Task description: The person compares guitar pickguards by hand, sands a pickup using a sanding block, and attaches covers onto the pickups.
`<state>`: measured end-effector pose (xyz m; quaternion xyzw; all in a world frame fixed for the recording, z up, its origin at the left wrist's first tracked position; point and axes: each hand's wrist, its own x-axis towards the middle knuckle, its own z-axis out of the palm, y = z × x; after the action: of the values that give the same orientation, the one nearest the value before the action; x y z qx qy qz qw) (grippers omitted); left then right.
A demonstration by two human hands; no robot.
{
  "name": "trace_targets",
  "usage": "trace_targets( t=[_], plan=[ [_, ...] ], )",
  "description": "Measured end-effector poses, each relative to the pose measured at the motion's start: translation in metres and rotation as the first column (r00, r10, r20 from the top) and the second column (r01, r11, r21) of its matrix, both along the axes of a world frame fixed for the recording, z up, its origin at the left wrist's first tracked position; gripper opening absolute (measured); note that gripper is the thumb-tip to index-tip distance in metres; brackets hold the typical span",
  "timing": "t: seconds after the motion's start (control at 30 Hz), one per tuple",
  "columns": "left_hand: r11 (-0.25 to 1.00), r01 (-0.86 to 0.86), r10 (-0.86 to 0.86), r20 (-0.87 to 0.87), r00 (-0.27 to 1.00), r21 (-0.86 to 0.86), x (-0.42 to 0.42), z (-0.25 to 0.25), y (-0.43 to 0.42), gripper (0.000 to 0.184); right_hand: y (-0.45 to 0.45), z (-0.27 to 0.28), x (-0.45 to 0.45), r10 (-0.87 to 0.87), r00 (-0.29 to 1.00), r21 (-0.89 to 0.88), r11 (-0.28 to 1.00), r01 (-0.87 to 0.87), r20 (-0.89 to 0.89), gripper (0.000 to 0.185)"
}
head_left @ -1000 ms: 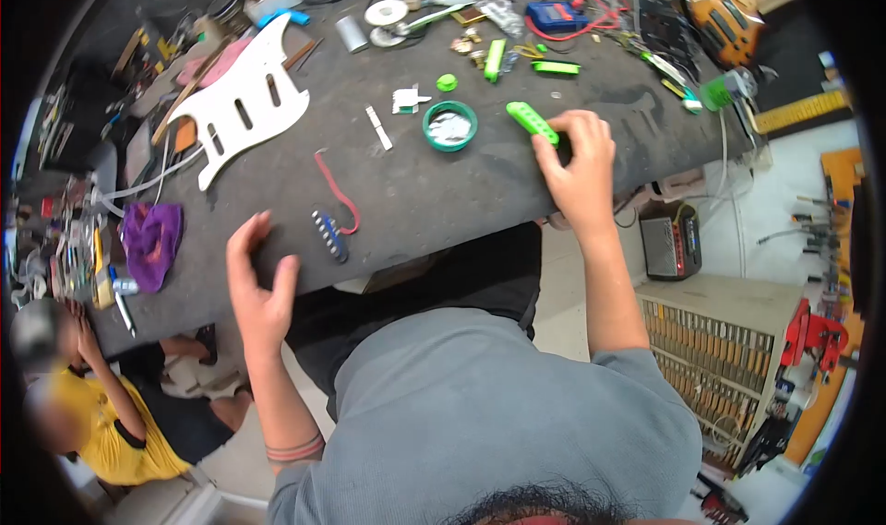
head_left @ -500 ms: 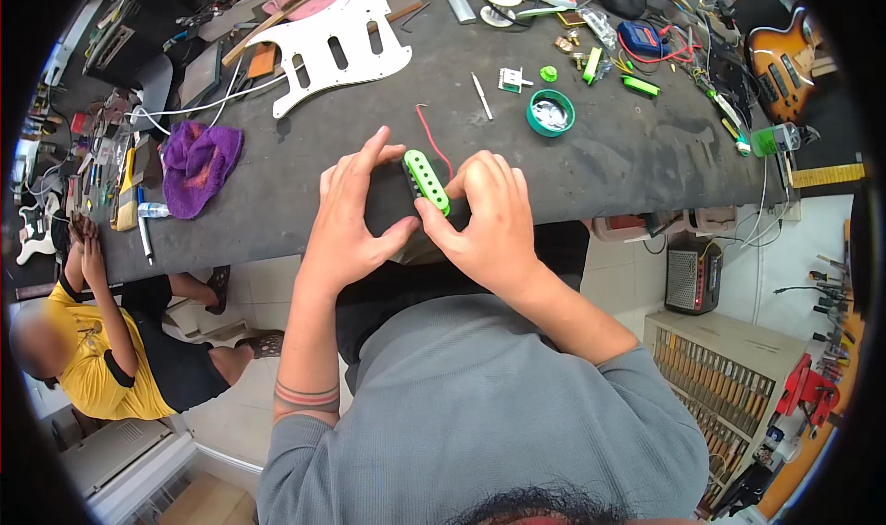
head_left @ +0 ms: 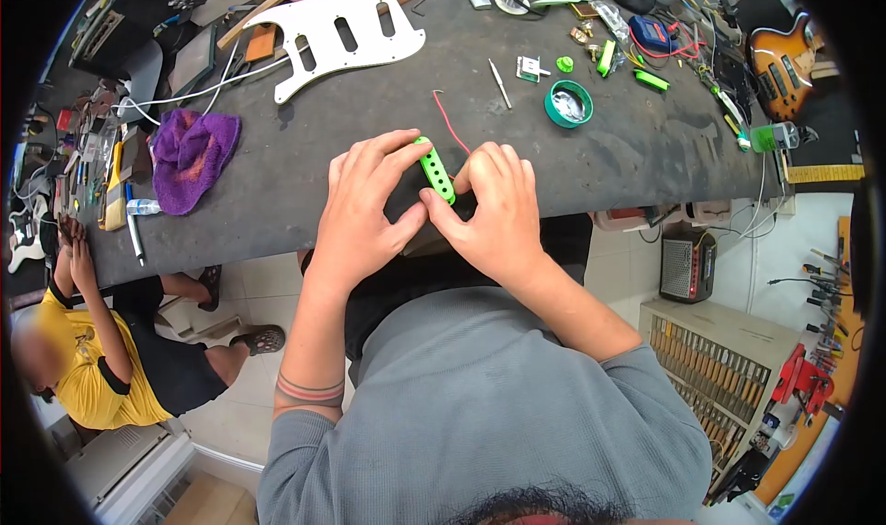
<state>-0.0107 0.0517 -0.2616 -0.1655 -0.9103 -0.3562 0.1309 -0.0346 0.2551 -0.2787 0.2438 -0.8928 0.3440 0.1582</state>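
Note:
A guitar pickup (head_left: 437, 174) with a bright green cover and a row of dark holes is between my two hands, over the near part of the bench. My left hand (head_left: 369, 197) curls around its left side, fingertips on the upper end and thumb close to the lower end. Pinching the lower end from the right is my right hand (head_left: 494, 202), with its thumb on the cover. A red wire (head_left: 448, 121) runs from behind my right fingers onto the bench. My fingers partly hide the pickup's underside.
A white pickguard (head_left: 346, 36) lies across the dark bench (head_left: 369, 110). To the right are a knife-like pen tool (head_left: 500, 84), a switch (head_left: 531, 69), a green round container (head_left: 568, 103) and green covers (head_left: 651, 80). A purple cloth (head_left: 194, 156) lies left; another person (head_left: 101, 359) sits nearby.
My left fingers have closed from apart onto the upper end of the pickup. My right hand keeps its pinch. The view has shifted slightly.

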Motion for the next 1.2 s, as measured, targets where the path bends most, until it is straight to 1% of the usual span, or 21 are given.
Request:
trace_targets(
  t=[0.2,0.4,0.5,0.67,0.8,1.0,1.2],
  plan=[
    [1.000,-0.006,0.006,0.000,1.000,-0.006,-0.001,0.001,0.001,0.063,0.000,0.000,-0.002,0.002,1.000,0.007,1.000,-0.003,0.012,0.040],
    [0.999,-0.003,0.002,0.014,1.000,0.033,-0.002,0.001,0.002,0.054,0.003,0.000,-0.001,0.028,0.999,0.022,0.999,-0.028,0.019,0.041],
    [1.000,-0.011,0.011,0.015,1.000,0.029,-0.001,0.000,0.003,0.050,0.005,-0.001,0.000,0.043,0.999,0.033,0.999,-0.043,0.010,0.040],
    [1.000,0.024,-0.024,-0.015,1.000,0.005,-0.001,-0.002,0.000,0.044,0.009,0.000,0.001,0.061,0.998,0.058,0.996,-0.061,-0.006,0.039],
    [0.999,0.043,-0.043,-0.023,0.999,-0.009,-0.001,0.000,-0.001,0.037,0.011,0.003,0.003,0.083,0.997,0.068,0.994,-0.083,0.003,0.033],
    [0.998,0.052,-0.053,-0.026,0.998,-0.047,-0.001,0.001,0.000,0.038,0.015,0.000,0.002,0.114,0.993,0.049,0.992,-0.114,-0.002,0.024],
    [0.996,0.018,-0.020,-0.020,1.000,-0.082,0.001,0.003,0.007,0.042,0.021,0.000,0.001,0.154,0.988,0.020,0.988,-0.154,-0.010,0.017]
  ],
)
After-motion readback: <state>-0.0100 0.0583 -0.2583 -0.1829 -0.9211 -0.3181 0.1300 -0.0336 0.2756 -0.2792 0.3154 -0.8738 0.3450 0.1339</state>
